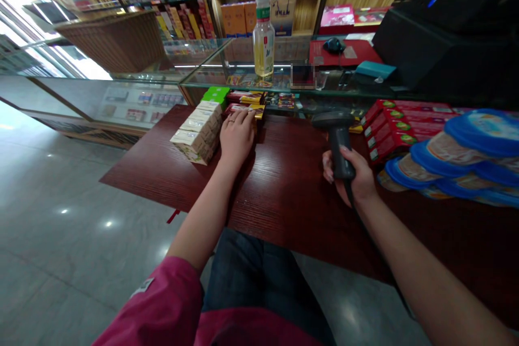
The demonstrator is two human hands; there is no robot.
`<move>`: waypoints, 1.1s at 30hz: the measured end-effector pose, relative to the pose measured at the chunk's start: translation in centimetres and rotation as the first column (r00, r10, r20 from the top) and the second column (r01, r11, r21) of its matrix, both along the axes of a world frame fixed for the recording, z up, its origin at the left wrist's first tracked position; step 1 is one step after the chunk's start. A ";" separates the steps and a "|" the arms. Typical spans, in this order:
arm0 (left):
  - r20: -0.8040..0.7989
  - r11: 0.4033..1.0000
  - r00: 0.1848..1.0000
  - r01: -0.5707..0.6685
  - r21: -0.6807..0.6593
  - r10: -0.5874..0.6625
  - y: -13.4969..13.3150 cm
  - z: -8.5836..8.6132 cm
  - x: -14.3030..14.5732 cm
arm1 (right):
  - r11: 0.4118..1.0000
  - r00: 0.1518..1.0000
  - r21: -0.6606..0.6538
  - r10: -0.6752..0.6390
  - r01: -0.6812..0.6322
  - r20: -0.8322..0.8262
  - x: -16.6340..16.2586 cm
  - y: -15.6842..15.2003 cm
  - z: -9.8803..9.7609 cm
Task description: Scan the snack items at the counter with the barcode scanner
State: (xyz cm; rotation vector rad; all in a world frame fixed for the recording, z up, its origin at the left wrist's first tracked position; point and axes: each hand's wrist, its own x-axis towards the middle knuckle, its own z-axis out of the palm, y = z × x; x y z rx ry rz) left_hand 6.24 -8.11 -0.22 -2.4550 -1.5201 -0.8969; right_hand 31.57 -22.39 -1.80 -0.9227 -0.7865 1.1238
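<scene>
My right hand [352, 175] is wrapped round the grip of a dark handheld barcode scanner [338, 135], whose head points left over the dark red wooden counter [284, 189]. My left hand [236, 135] lies on the counter with its fingers closed over a small red and gold box [243, 109]. Just left of that hand stands a row of several beige cartons [198, 130], with a green carton [216, 94] at its far end.
Red boxes [389, 124] and round blue-lidded tubs [458, 157] crowd the counter's right side. A glass display case [227, 73] behind carries a bottle of pale drink [263, 38], a black mouse [333, 45] and a black register [441, 38]. Stocked shelves line the back wall.
</scene>
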 end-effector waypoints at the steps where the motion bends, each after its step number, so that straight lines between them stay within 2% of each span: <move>1: 0.016 1.000 1.000 -0.014 0.000 0.014 0.1 -0.2 -0.1 | 1.000 1.000 -0.004 -0.020 0.020 0.002 0.1 0.1 -0.1; 7: 0.111 0.999 0.993 -0.042 0.026 0.039 0.9 -1.3 -0.7 | 0.993 0.992 0.009 -0.120 0.119 0.044 0.6 0.6 -0.7; 10: 0.136 0.996 0.991 -0.004 0.095 -0.009 0.6 -1.5 0.5 | 0.981 0.981 0.059 -0.187 0.183 0.054 0.6 0.7 -0.7; 13: 0.049 0.975 0.976 0.210 0.071 -0.214 0.0 -1.7 4.0 | 0.956 0.959 0.109 -0.278 0.271 0.059 0.8 1.0 -0.5; 16: -0.029 0.903 0.905 0.421 -0.083 -0.424 -0.2 -2.3 9.5 | 0.926 0.932 0.134 -0.361 0.353 0.042 1.1 1.2 -0.4; 20: 0.047 0.859 0.880 0.472 -0.198 -0.472 1.4 -3.3 16.7 | 0.908 0.914 0.122 -0.405 0.400 0.015 1.5 1.5 -0.6; 23: 0.061 0.840 0.872 0.484 -0.245 -0.485 2.8 -3.8 19.5 | 0.909 0.914 0.101 -0.406 0.404 -0.003 1.6 1.8 -0.9; 25: 0.042 0.833 0.865 0.493 -0.249 -0.500 3.3 -3.9 20.0 | 0.912 0.916 0.093 -0.401 0.401 -0.010 1.7 2.0 -1.0; 28: 0.073 0.856 0.883 0.468 -0.217 -0.464 3.1 -3.7 19.2 | 0.920 0.925 0.098 -0.381 0.379 0.002 1.8 2.1 -1.1; 31: 0.232 0.883 0.898 0.421 -0.206 -0.374 2.7 -3.7 17.4 | 0.946 0.952 0.119 -0.306 0.301 0.024 1.9 1.8 -1.0; 33: 0.375 0.892 0.879 0.393 -0.223 -0.294 2.7 -3.9 15.7 | 0.968 0.976 0.141 -0.215 0.208 0.032 1.8 1.4 -0.8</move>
